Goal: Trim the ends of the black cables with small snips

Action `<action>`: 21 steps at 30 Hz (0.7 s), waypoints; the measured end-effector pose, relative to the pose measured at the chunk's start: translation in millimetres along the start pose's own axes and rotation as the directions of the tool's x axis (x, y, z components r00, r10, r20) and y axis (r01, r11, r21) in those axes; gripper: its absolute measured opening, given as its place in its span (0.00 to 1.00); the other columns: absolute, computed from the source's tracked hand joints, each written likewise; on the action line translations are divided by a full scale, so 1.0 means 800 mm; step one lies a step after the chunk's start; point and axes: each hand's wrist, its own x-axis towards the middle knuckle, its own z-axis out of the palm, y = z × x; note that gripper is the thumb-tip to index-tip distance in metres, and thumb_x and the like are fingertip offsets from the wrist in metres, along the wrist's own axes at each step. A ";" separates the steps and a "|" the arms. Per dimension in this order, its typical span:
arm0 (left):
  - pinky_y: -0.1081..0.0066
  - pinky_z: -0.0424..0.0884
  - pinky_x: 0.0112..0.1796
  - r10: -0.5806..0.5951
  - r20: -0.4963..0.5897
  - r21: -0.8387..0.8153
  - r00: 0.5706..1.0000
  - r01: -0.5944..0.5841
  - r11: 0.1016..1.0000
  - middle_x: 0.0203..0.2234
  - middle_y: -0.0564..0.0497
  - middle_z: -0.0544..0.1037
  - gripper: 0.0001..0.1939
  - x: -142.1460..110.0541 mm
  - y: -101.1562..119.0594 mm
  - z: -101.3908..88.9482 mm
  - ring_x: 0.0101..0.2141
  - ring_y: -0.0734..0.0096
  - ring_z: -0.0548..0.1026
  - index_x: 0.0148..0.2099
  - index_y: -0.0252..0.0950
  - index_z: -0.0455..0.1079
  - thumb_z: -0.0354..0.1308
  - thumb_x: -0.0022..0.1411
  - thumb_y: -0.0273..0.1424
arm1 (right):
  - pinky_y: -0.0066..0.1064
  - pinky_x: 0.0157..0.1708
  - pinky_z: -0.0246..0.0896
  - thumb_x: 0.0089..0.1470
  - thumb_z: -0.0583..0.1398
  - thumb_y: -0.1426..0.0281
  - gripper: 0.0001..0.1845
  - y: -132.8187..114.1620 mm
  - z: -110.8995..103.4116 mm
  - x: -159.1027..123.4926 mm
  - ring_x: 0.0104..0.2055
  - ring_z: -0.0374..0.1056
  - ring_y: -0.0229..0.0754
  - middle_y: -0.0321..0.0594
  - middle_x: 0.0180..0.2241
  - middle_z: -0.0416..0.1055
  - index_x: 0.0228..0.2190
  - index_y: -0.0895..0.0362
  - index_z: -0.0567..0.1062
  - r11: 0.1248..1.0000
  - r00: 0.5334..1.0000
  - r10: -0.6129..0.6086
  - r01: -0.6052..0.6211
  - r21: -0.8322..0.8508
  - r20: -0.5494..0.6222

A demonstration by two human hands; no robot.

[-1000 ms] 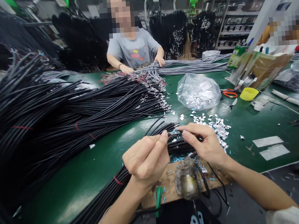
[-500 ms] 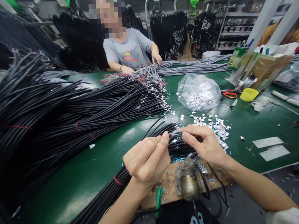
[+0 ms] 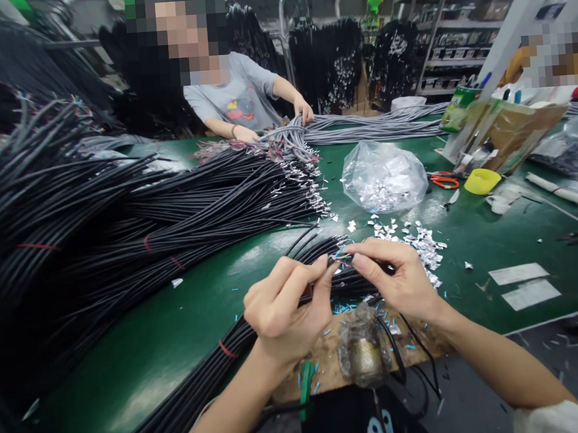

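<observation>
My left hand (image 3: pixel 285 309) pinches a thin black cable near its stripped end. My right hand (image 3: pixel 397 278) pinches the same cable end (image 3: pixel 340 257) from the right, where small blue wire tips show between the two sets of fingertips. Both hands hover over a bundle of black cables (image 3: pixel 197 388) that runs from the lower left across the green table (image 3: pixel 493 242). Directly below the hands stands a taped soldering stand (image 3: pixel 362 350) on a brown board (image 3: pixel 329 359) littered with blue bits.
A big heap of black cables (image 3: pixel 120 208) fills the left. A clear bag of silver terminals (image 3: pixel 384 177) and loose terminals (image 3: pixel 419 243) lie beyond my hands. Orange scissors (image 3: pixel 443 180), a yellow cup (image 3: pixel 481 181) and a cardboard box (image 3: pixel 515 128) sit right. A co-worker (image 3: pixel 241 101) handles grey cables (image 3: pixel 372 128) opposite.
My left fingers have opened out and shifted slightly right along the cable, closer to my right fingertips. The co-worker opposite has leaned to the left.
</observation>
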 end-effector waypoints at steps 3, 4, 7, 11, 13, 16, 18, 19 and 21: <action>0.79 0.59 0.18 -0.042 0.021 -0.031 0.999 0.043 0.999 0.17 0.58 0.70 0.09 0.001 0.002 -0.001 0.17 0.83 0.63 0.32 0.34 0.72 0.66 0.46 0.20 | 0.27 0.29 0.63 0.54 0.58 0.71 0.10 0.000 -0.001 0.000 0.29 0.69 0.34 0.38 0.31 0.77 0.37 0.57 0.78 1.000 1.000 -0.001 0.001 0.002 0.004; 0.79 0.59 0.18 -0.046 0.021 -0.035 0.999 0.046 0.998 0.17 0.58 0.70 0.10 0.001 0.002 -0.001 0.17 0.84 0.63 0.32 0.33 0.72 0.66 0.45 0.20 | 0.27 0.30 0.63 0.54 0.58 0.71 0.10 0.000 -0.001 0.000 0.29 0.69 0.34 0.38 0.31 0.77 0.37 0.57 0.78 1.000 1.000 -0.002 0.002 0.003 0.006; 0.78 0.60 0.19 -0.033 0.013 -0.029 0.999 0.034 0.999 0.18 0.58 0.70 0.10 0.000 0.000 0.000 0.17 0.82 0.64 0.32 0.33 0.72 0.66 0.45 0.20 | 0.27 0.30 0.63 0.54 0.58 0.71 0.10 0.000 -0.001 0.000 0.30 0.69 0.34 0.39 0.31 0.77 0.37 0.57 0.78 1.000 1.000 0.004 -0.004 0.001 0.007; 0.78 0.63 0.22 0.038 -0.003 0.025 0.999 -0.038 0.999 0.17 0.58 0.71 0.10 -0.002 -0.001 0.002 0.18 0.81 0.66 0.33 0.34 0.72 0.66 0.46 0.19 | 0.28 0.30 0.63 0.54 0.58 0.71 0.10 0.000 0.000 0.001 0.29 0.69 0.35 0.39 0.30 0.77 0.36 0.57 0.79 1.000 1.000 0.018 -0.018 -0.014 -0.001; 0.77 0.63 0.22 0.056 0.003 0.056 0.998 -0.056 0.997 0.17 0.57 0.71 0.09 -0.002 -0.001 0.002 0.18 0.80 0.67 0.32 0.34 0.72 0.65 0.46 0.20 | 0.27 0.30 0.63 0.54 0.58 0.71 0.10 0.000 -0.001 0.001 0.29 0.69 0.34 0.39 0.30 0.77 0.36 0.57 0.79 1.000 1.000 0.018 -0.018 -0.019 -0.007; 0.78 0.64 0.23 0.022 0.046 0.057 0.999 -0.024 0.998 0.19 0.56 0.73 0.07 -0.002 0.001 0.002 0.20 0.80 0.69 0.32 0.33 0.72 0.64 0.49 0.21 | 0.26 0.30 0.62 0.54 0.58 0.71 0.10 0.000 -0.002 0.001 0.29 0.68 0.34 0.37 0.30 0.76 0.37 0.56 0.79 0.999 1.000 0.012 -0.012 -0.031 -0.024; 0.78 0.65 0.24 -0.027 0.093 0.032 0.995 0.025 0.999 0.21 0.54 0.75 0.04 0.000 0.002 0.001 0.21 0.80 0.71 0.33 0.33 0.73 0.63 0.52 0.22 | 0.26 0.30 0.62 0.54 0.58 0.72 0.10 -0.001 -0.004 0.001 0.29 0.68 0.33 0.36 0.29 0.76 0.37 0.55 0.79 0.999 0.999 0.010 -0.012 -0.042 -0.032; 0.78 0.65 0.24 -0.059 0.117 0.010 0.991 0.058 0.998 0.21 0.54 0.75 0.03 0.001 0.003 0.001 0.21 0.79 0.71 0.33 0.33 0.73 0.61 0.53 0.22 | 0.26 0.29 0.61 0.54 0.58 0.71 0.10 -0.002 -0.004 0.000 0.29 0.67 0.33 0.36 0.28 0.76 0.37 0.55 0.79 0.999 0.999 0.012 -0.013 -0.046 -0.032; 0.77 0.65 0.24 -0.143 0.177 -0.052 0.974 0.155 0.987 0.18 0.54 0.74 0.03 0.003 0.003 0.000 0.20 0.78 0.71 0.31 0.33 0.73 0.59 0.56 0.24 | 0.27 0.29 0.61 0.54 0.58 0.71 0.10 -0.002 -0.005 0.000 0.28 0.67 0.33 0.36 0.28 0.75 0.37 0.54 0.79 0.999 1.000 0.013 -0.014 -0.048 -0.027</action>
